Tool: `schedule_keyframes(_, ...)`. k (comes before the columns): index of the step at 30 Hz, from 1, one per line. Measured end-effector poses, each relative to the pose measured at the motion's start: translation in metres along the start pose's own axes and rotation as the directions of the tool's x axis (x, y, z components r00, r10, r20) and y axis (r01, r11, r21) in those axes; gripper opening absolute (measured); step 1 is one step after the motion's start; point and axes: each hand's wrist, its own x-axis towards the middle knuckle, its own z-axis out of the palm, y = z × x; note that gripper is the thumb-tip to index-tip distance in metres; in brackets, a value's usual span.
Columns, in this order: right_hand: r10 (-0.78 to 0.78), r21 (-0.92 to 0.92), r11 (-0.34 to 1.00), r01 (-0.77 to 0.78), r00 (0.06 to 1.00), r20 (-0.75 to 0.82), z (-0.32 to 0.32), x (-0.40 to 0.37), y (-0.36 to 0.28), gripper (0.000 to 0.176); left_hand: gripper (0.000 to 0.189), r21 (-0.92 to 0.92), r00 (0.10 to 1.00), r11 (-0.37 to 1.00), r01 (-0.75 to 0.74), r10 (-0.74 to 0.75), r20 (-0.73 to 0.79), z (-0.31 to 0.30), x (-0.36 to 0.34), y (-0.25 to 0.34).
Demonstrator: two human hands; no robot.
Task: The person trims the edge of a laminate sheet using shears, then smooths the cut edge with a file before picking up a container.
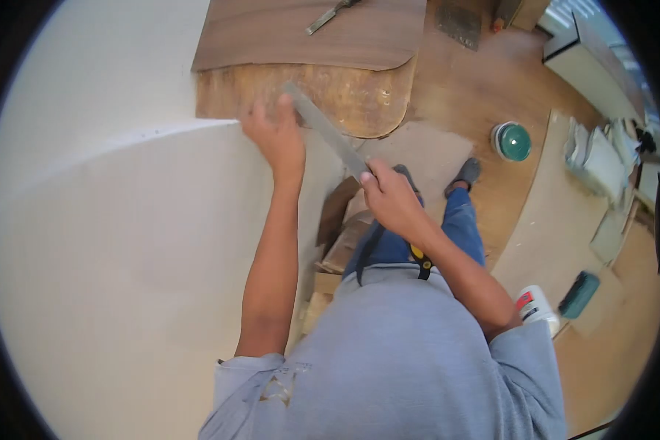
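Observation:
My right hand [394, 196] grips one end of a long, flat, grey metal file [326, 132], which slants up and left. My left hand [277, 139] is beside the file's far end, its thumb and fingers apart and slightly blurred; whether it touches the wood cannot be told. Just beyond both hands is a wooden board [315, 92] with a rounded right corner and a rough, yellowish-brown strip along its near side. A smooth brown sheet [271, 37] covers the rest of the board. On that sheet lies a chisel [324, 20], partly cut off by the frame.
A white wall [125, 257] fills the left side. On the wooden floor stand a green-lidded tub [512, 141], a white container [535, 306] and a dark green block-like object [579, 295]. Folded pale sheets [598, 158] lie at right. Brown pieces [341, 242] lean beside my legs.

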Motion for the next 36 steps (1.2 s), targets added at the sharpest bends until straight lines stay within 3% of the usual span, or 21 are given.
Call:
schedule_keyframes(1, -0.003, -0.045, 0.999, 0.004, 1.0, 0.026, -0.01, -0.014, -0.005, 0.022, 0.052, -0.015, 0.999, 0.999, 0.042, -0.043, -0.026, -0.009, -0.021, 0.008)
schedule_keyframes(2, 0.009, -0.065, 0.998, -0.011, 1.0, -0.028, -0.023, -0.03, -0.015, 0.021, 0.046, -0.32, 0.956, 0.902, 0.29, -0.291, 0.047, -0.022, -0.047, 0.02)
schedule_keyframes(3, 0.015, -0.08, 0.997, -0.021, 0.996, -0.084, -0.034, -0.04, -0.022, 0.021, 0.039, -0.576, 0.862, 0.659, 0.483, -0.474, 0.18, -0.032, -0.065, 0.029)
schedule_keyframes(4, 0.002, -0.123, 0.992, -0.009, 0.999, -0.055, -0.047, -0.044, -0.023, 0.021, 0.029, -0.664, 0.706, 0.321, 0.676, -0.54, 0.458, -0.03, -0.088, 0.015)
schedule_keyframes(5, 0.05, -0.047, 0.997, -0.054, 0.995, -0.085, -0.065, -0.049, -0.024, 0.021, 0.02, -0.617, 0.527, -0.056, 0.785, -0.463, 0.712, -0.03, -0.105, 0.011)
schedule_keyframes(6, 0.103, 0.035, 0.994, -0.099, 0.988, -0.118, -0.082, -0.054, -0.025, 0.02, 0.019, -0.533, 0.408, -0.207, 0.82, -0.442, 0.799, -0.02, -0.118, 0.01)
schedule_keyframes(7, 0.069, 0.004, 0.998, -0.07, 0.986, -0.154, -0.097, -0.059, -0.023, 0.021, 0.018, -0.433, 0.292, -0.346, 0.832, -0.391, 0.873, -0.008, -0.122, 0.021)
schedule_keyframes(9, 0.02, -0.052, 0.998, -0.03, 0.983, -0.181, -0.12, -0.069, -0.023, 0.022, 0.018, -0.424, 0.277, -0.435, 0.794, -0.362, 0.89, 0.014, -0.123, 0.033)
schedule_keyframes(11, 0.087, -0.049, 0.994, -0.1, 0.972, -0.218, -0.137, -0.078, -0.03, 0.024, 0.018, -0.401, 0.254, -0.52, 0.754, -0.332, 0.908, 0.032, -0.124, 0.04)
schedule_keyframes(13, 0.089, -0.043, 0.994, -0.1, 0.972, -0.216, -0.141, -0.09, -0.021, 0.024, 0.022, -0.467, 0.384, -0.438, 0.768, -0.268, 0.884, 0.04, -0.13, 0.04)
schedule_keyframes(14, 0.101, -0.008, 0.994, -0.106, 0.968, -0.229, -0.141, -0.095, -0.013, 0.024, 0.022, -0.472, 0.386, -0.452, 0.757, -0.273, 0.881, 0.041, -0.135, 0.038)
schedule_keyframes(16, 0.119, -0.009, 0.992, -0.123, 0.972, -0.204, -0.14, -0.104, -0.007, 0.025, 0.022, -0.456, 0.476, -0.612, 0.646, -0.144, 0.868, 0.047, -0.145, 0.042)
schedule_keyframes(17, 0.137, 0.009, 0.99, -0.138, 0.972, -0.19, -0.14, -0.107, -0.004, 0.026, 0.022, -0.452, 0.479, -0.627, 0.635, -0.141, 0.867, 0.044, -0.144, 0.049)
schedule_keyframes(19, 0.147, -0.033, 0.987, -0.155, 0.972, -0.183, -0.14, -0.108, 0.002, 0.028, 0.023, -0.419, 0.387, -0.633, 0.651, -0.198, 0.901, 0.039, -0.143, 0.055)
schedule_keyframes(26, 0.141, -0.099, 0.984, -0.15, 0.985, -0.095, -0.15, -0.099, 0.006, 0.03, 0.03, -0.485, 0.46, -0.617, 0.62, -0.215, 0.862, 0.054, -0.148, 0.039)
schedule_keyframes(29, 0.125, -0.067, 0.989, -0.129, 0.99, -0.057, -0.164, -0.088, 0.011, 0.029, 0.03, -0.523, 0.408, -0.648, 0.553, -0.336, 0.849, 0.041, -0.124, 0.031)
schedule_keyframes(30, 0.123, -0.071, 0.989, -0.127, 0.991, -0.053, -0.168, -0.084, 0.009, 0.029, 0.031, -0.709, 0.528, -0.207, 0.675, -0.536, 0.659, 0.038, -0.113, 0.031)
schedule_keyframes(31, 0.123, -0.074, 0.989, -0.126, 0.991, -0.047, -0.173, -0.081, 0.009, 0.03, 0.033, -0.682, 0.677, 0.286, 0.673, -0.61, 0.413, 0.035, -0.104, 0.032)
schedule_keyframes(32, 0.116, -0.067, 0.991, -0.117, 0.993, -0.025, -0.18, -0.076, 0.013, 0.03, 0.033, -0.683, 0.679, 0.298, 0.666, -0.621, 0.392, 0.03, -0.096, 0.031)
schedule_keyframes(34, 0.103, -0.097, 0.99, -0.102, 0.995, 0.0, -0.198, -0.07, 0.022, 0.03, 0.035, -0.338, 0.778, 0.704, 0.625, -0.527, 0.343, 0.019, -0.085, 0.029)
schedule_keyframes(36, 0.094, -0.108, 0.99, -0.089, 0.995, 0.044, -0.218, -0.07, 0.028, 0.031, 0.037, -0.281, 0.791, 0.742, 0.608, -0.539, 0.288, 0.013, -0.08, 0.034)
